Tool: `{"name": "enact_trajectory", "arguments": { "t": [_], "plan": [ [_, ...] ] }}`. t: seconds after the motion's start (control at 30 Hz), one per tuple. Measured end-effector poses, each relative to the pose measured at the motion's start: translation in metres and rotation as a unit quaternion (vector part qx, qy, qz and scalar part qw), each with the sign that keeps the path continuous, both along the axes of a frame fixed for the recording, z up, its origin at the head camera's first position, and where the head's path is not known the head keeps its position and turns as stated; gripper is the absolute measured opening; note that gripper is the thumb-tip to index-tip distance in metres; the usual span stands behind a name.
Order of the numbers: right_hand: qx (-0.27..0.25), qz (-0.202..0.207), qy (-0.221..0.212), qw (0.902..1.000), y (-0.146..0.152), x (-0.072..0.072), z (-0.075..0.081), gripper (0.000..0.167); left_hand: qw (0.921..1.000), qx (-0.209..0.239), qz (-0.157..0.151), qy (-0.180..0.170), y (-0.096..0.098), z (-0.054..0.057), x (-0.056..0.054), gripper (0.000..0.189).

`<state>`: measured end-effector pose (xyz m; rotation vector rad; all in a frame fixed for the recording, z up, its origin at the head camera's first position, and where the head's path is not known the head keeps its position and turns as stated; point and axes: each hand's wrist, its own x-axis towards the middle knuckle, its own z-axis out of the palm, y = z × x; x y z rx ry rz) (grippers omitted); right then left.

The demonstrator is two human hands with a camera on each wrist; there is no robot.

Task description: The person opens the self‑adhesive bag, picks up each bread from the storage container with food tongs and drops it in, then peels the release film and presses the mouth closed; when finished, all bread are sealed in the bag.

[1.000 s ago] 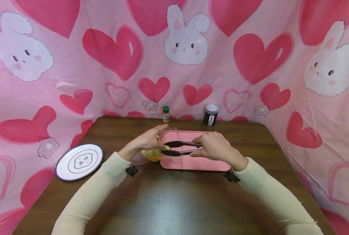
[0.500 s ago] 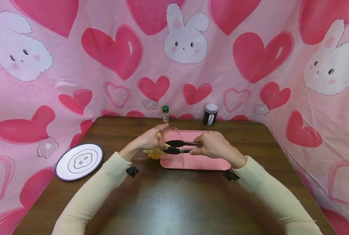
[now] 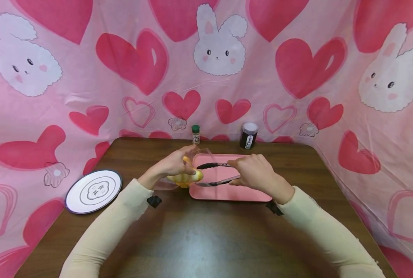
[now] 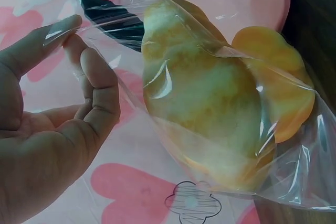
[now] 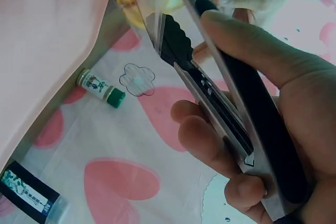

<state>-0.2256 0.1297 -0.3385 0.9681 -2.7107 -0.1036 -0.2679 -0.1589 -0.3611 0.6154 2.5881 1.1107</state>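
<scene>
My left hand [image 3: 175, 163] pinches the rim of a clear plastic bag [image 4: 304, 166] between thumb and fingers. Inside the bag lies a golden-yellow, bread-like piece [image 4: 205, 93], with a second, orange-yellow lobed piece [image 4: 283, 77] beside it. My right hand [image 3: 256, 175] grips metal tongs [image 5: 241, 108] with black scalloped tips. The tongs' arms stand spread, with nothing visible between the tips. Those tips are by the bag's mouth, near the bread-like piece; clear film overlaps part of them, so which lie inside I cannot tell.
A pink tray [image 3: 241, 196] lies under the tongs. Behind it stand a green-capped shaker [image 3: 196, 135] and a dark jar with a pale lid [image 3: 249, 136]. A white plate [image 3: 94, 192] sits at the table's left edge. Patterned pink cloth [image 3: 220, 88] hangs behind the table.
The tongs' arms came closer together half a second ago and now stand wide apart. More of the bread-like piece shows below my left hand, which has shifted only slightly.
</scene>
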Motion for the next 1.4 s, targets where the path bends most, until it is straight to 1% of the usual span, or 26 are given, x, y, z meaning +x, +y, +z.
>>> {"name": "enact_trajectory", "arguments": {
  "t": [0.1, 0.2, 0.43, 0.6, 0.67, 0.83, 1.0, 1.17, 1.4],
  "plan": [
    [0.009, 0.021, 0.038, 0.9990, -0.001, 0.001, -0.001, 0.043, 1.0000, -0.001, -0.001, -0.002, -0.001, 0.000, 0.000, 0.093],
    [0.009, 0.037, 0.053, 0.9979, 0.000, 0.002, -0.001, 0.039, 1.0000, -0.003, -0.002, 0.000, -0.001, 0.000, 0.000, 0.094],
    [-0.007, 0.047, 0.037, 0.9982, 0.000, 0.004, 0.003, 0.038, 0.9999, -0.001, -0.004, -0.009, 0.001, 0.000, 0.003, 0.094],
    [-0.005, 0.050, 0.030, 0.9983, -0.002, 0.005, 0.002, 0.038, 0.9995, 0.010, -0.012, -0.026, 0.004, -0.004, 0.003, 0.097],
    [0.000, 0.050, 0.031, 0.9983, -0.003, 0.005, 0.001, 0.039, 0.9993, 0.015, -0.012, -0.032, 0.004, -0.005, 0.003, 0.098],
    [0.015, 0.051, 0.045, 0.9975, -0.006, 0.005, -0.001, 0.041, 0.9994, 0.020, -0.011, -0.025, 0.004, -0.006, 0.002, 0.097],
    [0.011, 0.043, 0.042, 0.9981, -0.006, 0.005, 0.001, 0.042, 0.9997, 0.014, -0.012, -0.014, 0.001, -0.005, 0.001, 0.096],
    [-0.001, 0.033, 0.036, 0.9988, 0.000, 0.004, 0.004, 0.044, 0.9991, 0.027, -0.011, -0.031, -0.001, -0.005, 0.001, 0.098],
    [-0.034, 0.002, 0.006, 0.9994, 0.017, 0.003, 0.012, 0.061, 0.9991, 0.029, -0.007, -0.031, -0.002, -0.004, 0.000, 0.098]
  ]
}}
